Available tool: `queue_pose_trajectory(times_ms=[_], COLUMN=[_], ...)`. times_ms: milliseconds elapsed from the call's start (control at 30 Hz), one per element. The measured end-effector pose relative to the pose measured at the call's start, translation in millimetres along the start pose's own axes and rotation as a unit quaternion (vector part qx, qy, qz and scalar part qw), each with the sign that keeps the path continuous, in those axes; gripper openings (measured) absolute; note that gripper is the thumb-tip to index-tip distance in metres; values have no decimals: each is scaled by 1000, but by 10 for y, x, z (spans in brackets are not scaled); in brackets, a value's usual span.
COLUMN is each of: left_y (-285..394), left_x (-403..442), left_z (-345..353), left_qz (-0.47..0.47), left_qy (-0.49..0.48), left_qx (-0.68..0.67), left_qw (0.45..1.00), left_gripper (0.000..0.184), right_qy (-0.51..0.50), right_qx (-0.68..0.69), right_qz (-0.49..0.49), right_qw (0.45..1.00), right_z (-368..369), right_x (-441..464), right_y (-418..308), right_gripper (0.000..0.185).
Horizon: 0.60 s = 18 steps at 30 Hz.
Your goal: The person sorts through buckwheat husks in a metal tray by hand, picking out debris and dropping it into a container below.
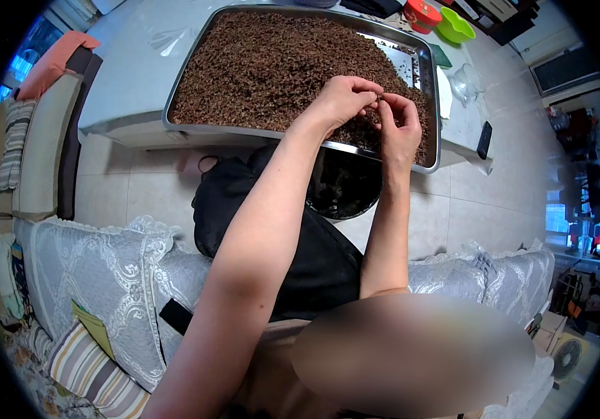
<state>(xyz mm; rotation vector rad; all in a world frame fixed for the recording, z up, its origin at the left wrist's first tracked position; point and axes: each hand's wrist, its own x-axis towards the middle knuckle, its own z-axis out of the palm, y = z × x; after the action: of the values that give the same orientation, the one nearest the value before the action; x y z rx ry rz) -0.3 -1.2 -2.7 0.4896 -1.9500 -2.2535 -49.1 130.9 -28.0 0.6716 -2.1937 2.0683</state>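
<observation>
Head view: a small dark piece (pixel 378 98) sat pinched where both hands met, right of upper centre.
Left hand (pixel 345 99) and right hand (pixel 400 129) had fingertips nearly closed on it, apparently for close handling that called for a light, steady pinch; brown granules (pixel 265 70) filled most of the metal tray (pixel 403 63) across the upper frame.

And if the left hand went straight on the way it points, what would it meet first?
Most likely the right hand, whose fingertips sit right by those of the left hand; depth leaves actual contact unclear.
</observation>
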Motion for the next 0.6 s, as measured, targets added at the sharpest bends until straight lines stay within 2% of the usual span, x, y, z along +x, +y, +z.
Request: queue_pose_trajectory(times_ms=[200, 300, 400, 600], left_y=[-127, -84, 36, -63], left_x=[83, 50, -26, 25], left_z=[-20, -12, 25, 1], left_qz=[97, 87, 21, 17], left_qy=[55, 49, 23, 7], left_qx=[130, 94, -3, -35], left_qw=[985, 990, 1000, 999], left_gripper=[23, 25, 23, 22], right_qy=[4, 25, 39, 4], right_qx=[-182, -211, -202, -106], right_qz=[-116, -130, -127, -48], right_qw=[976, 969, 970, 993], right_z=[-27, -32, -28, -26], right_x=[-10, -37, -45, 10], right_y=[-63, -153, -180, 4], right_gripper=[12, 12, 13, 15])
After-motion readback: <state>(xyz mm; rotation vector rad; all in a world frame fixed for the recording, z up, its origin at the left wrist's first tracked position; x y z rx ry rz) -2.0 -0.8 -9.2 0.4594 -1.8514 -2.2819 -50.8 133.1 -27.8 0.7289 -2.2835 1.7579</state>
